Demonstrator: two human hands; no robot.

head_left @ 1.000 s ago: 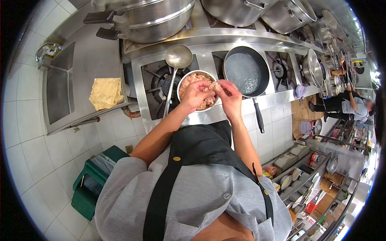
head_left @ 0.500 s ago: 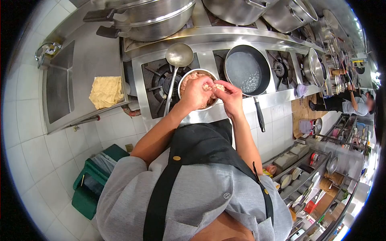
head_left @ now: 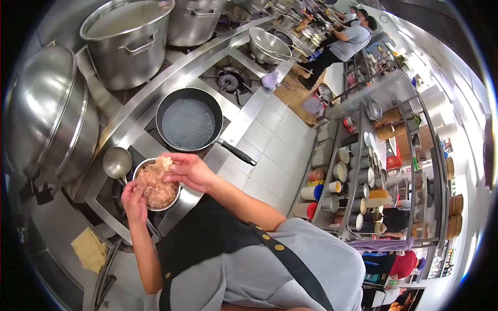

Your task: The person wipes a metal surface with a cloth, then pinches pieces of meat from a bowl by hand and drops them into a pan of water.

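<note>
A round metal bowl on the stove holds pinkish minced meat. My right hand is over the bowl's upper right side, its fingers pinching a pale lump of the mixture. At the bowl's left edge is my left hand, its fingers curled together; what they hold, if anything, is too small to make out. A metal ladle lies beside the bowl, its handle partly hidden. Above and right of the bowl sits a black frying pan with clear liquid in it.
Large steel pots stand behind the stove, with stacked steel pans at the left. A yellow cloth lies at lower left. Shelves with containers line the right side. Co-workers stand farther off.
The view has swung toward the right and tilted. My hands, together over the bowl before, have moved apart; the pale lump stays in my right hand.
</note>
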